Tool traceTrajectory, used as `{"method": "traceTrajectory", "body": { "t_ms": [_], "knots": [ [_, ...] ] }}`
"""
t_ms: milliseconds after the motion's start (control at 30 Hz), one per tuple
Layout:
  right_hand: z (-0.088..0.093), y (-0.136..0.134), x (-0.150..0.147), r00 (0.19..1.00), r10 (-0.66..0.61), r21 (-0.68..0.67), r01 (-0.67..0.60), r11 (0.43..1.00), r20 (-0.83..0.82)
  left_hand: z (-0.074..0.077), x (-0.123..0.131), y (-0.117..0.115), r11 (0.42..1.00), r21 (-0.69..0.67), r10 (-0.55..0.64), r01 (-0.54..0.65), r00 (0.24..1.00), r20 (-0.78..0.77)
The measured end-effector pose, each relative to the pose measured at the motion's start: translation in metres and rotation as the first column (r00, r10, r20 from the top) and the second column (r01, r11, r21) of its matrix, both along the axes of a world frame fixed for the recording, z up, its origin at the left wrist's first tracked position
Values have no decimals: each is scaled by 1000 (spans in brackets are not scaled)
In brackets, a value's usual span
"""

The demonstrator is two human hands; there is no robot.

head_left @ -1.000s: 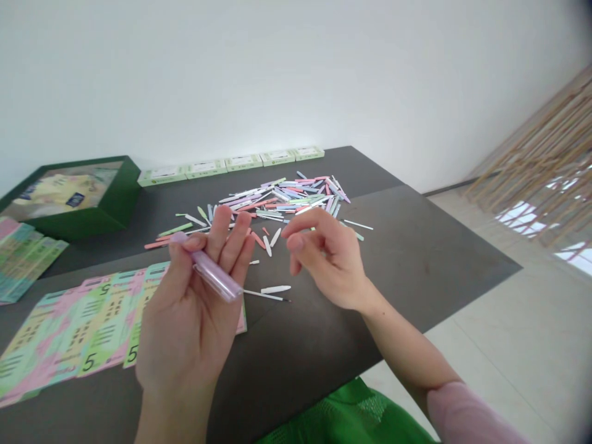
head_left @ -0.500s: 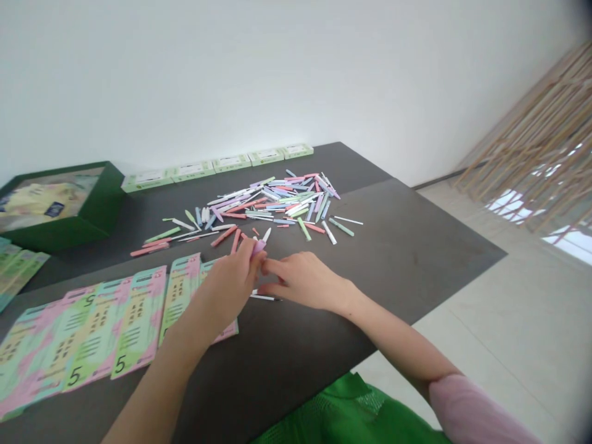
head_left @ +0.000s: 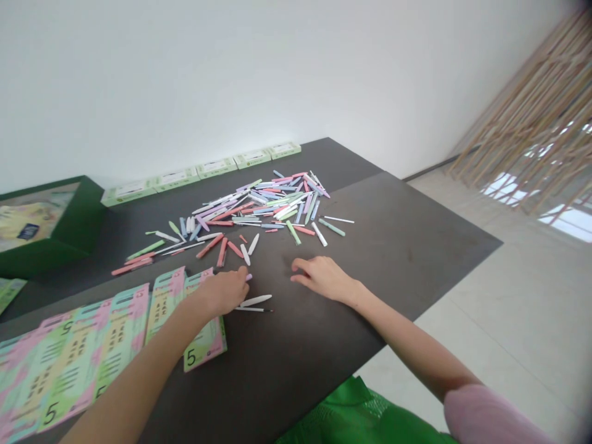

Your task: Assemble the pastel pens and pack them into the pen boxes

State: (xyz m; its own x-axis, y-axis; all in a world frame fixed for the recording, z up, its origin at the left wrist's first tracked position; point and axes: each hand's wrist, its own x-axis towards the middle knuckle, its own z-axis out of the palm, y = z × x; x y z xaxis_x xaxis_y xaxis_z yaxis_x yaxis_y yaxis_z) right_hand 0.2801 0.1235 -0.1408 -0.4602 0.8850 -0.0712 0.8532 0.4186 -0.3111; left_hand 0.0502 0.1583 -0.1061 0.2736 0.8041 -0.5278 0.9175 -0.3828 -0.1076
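My left hand (head_left: 226, 288) is closed, low over the table. A small purple pen part (head_left: 249, 277) pokes out at its fingertips; the rest is hidden in the fingers. Just below those fingers lie a white pen barrel (head_left: 256, 300) and a thin refill (head_left: 254, 309) with a dark tip. My right hand (head_left: 322, 278) is apart to the right, thumb and forefinger spread, nothing between them. Two white pen parts (head_left: 253, 244) rest beyond my left hand, beside red pen parts (head_left: 222, 252). Farther back spreads a loose pile of pastel pen parts (head_left: 272, 200).
Printed cardboard sleeves (head_left: 123, 327) overlap along the left front, partly under my left forearm. A green box (head_left: 83, 216) with packets inside stands at the left. Flat light-green boxes (head_left: 215, 168) line the wall. The dark table (head_left: 416, 240) has its right edge beyond my right arm.
My hands have parted: the right has drawn off to the right with its fingers opened, the left has shifted left. The white barrel near the refill now shows more fully. The view has turned slightly.
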Motion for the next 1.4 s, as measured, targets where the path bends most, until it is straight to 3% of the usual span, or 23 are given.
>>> {"method": "traceTrajectory", "body": {
  "t_ms": [267,533,667,767,933,1067,1200,1300,1400],
  "knots": [
    [-4,20,-20,996,91,14,-91,996,-6,4,-6,3,999,-14,-51,50,998,-27],
    [-23,42,-12,989,-150,55,149,987,13,9,-23,-10,989,145,-27,15,996,85],
    [-32,39,-13,987,-155,66,157,985,-40,0,-41,-37,964,236,60,-126,961,269],
    [-36,37,-9,978,-160,80,171,982,-135,-9,-52,-62,922,271,117,-275,868,483],
    [-41,29,12,900,-278,94,326,941,-336,-24,-62,-93,833,329,137,-444,743,655],
    [-46,24,26,815,-380,27,435,900,-438,-37,-62,-100,847,280,164,-453,723,671],
    [-48,26,36,747,-490,-12,543,839,-450,-42,-59,-103,853,319,95,-414,723,685],
    [-44,25,44,753,-526,15,578,816,-394,-39,-62,-106,847,323,102,-422,726,680],
    [-39,17,48,827,-474,35,507,861,-303,-36,-67,-109,829,302,150,-471,707,691]
  ]
}}
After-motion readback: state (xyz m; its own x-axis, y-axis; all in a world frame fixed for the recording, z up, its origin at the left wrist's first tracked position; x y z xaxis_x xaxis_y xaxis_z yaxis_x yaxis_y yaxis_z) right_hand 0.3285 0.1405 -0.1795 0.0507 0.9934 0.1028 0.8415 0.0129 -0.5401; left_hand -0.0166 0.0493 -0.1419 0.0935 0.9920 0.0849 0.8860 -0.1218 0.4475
